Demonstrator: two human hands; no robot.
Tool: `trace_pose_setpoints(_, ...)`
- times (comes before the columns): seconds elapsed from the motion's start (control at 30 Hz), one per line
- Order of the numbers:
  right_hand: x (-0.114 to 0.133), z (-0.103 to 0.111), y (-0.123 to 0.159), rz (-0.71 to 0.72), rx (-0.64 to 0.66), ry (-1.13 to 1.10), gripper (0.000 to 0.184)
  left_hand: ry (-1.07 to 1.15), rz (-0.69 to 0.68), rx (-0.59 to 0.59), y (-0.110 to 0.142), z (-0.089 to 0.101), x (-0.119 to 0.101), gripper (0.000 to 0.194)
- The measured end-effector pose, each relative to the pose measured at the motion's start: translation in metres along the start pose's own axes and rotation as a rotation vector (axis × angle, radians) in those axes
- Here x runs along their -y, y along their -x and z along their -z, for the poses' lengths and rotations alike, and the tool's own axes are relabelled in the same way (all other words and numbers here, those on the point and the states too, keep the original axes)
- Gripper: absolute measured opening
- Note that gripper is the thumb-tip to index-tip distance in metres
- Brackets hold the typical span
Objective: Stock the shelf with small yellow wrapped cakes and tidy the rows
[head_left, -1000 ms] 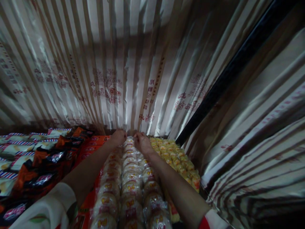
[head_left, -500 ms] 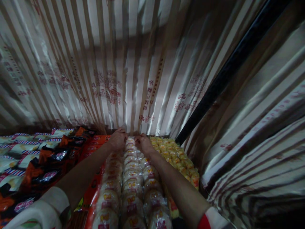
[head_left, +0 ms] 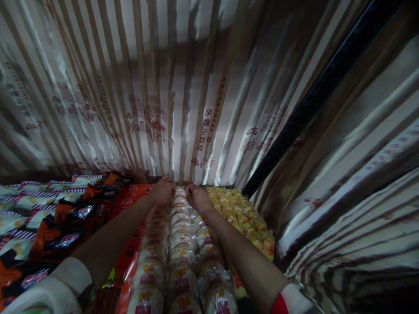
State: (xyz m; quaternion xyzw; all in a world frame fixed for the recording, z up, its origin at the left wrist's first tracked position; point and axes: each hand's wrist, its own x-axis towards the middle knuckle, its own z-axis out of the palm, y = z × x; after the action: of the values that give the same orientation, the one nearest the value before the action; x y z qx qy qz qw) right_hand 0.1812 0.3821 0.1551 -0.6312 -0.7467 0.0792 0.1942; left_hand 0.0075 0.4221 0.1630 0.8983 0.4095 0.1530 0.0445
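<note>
Both my arms reach over rows of round, clear-wrapped cakes (head_left: 182, 253) to their far end by the curtain. My left hand (head_left: 163, 192) is closed above the far end of the left row. A short gap to the right, my right hand (head_left: 199, 197) is also closed, its fingers bent in at the far end of the right row. The middle row's far packs (head_left: 180, 192) show between the two hands. It is too dark and small there to make out what the fingertips hold.
Striped, printed curtains (head_left: 183, 87) hang behind and to the right, with a dark slanting pole (head_left: 301, 113). Yellow wrapped snacks (head_left: 235, 211) stand right of the cakes. To the left lie red packs (head_left: 126, 257), orange-and-black packs (head_left: 70, 237) and white packs (head_left: 36, 200).
My hands stay at the far end of the rows with only slight shifts. My left forearm and sleeve have moved a little left and down, and the view has shifted slightly.
</note>
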Motion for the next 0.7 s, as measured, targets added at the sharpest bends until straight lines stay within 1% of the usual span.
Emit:
trace_pose_setpoints(0.2, 0.0055, 0.0001, 0.0003, -0.070, 0.014, 0.060, 0.016, 0.030, -0.046, 0.007, 0.0033, 0.0032, -0.0029, 0.014)
trace_pose_setpoints(0.3, 0.0063, 0.0000, -0.0001, -0.098, 0.024, 0.070, 0.016, 0.046, -0.015, 0.004, 0.0048, 0.0004, -0.0018, 0.014)
trace_pose_setpoints(0.5, 0.0085, 0.0015, -0.0006, -0.116, -0.009, 0.061, 0.018, 0.018, 0.091, -0.001, 0.0051, -0.0028, -0.0050, 0.012)
trace_pose_setpoints(0.6, 0.0082, 0.0006, -0.0009, -0.122, -0.019, 0.048, 0.018, 0.033, 0.106, 0.010, 0.0055, -0.0015, -0.0073, 0.014)
trace_pose_setpoints(0.7, 0.0074, -0.0011, -0.0012, -0.121, -0.032, 0.041, 0.018, 0.044, 0.086, 0.024, 0.0056, -0.0012, -0.0065, 0.015)
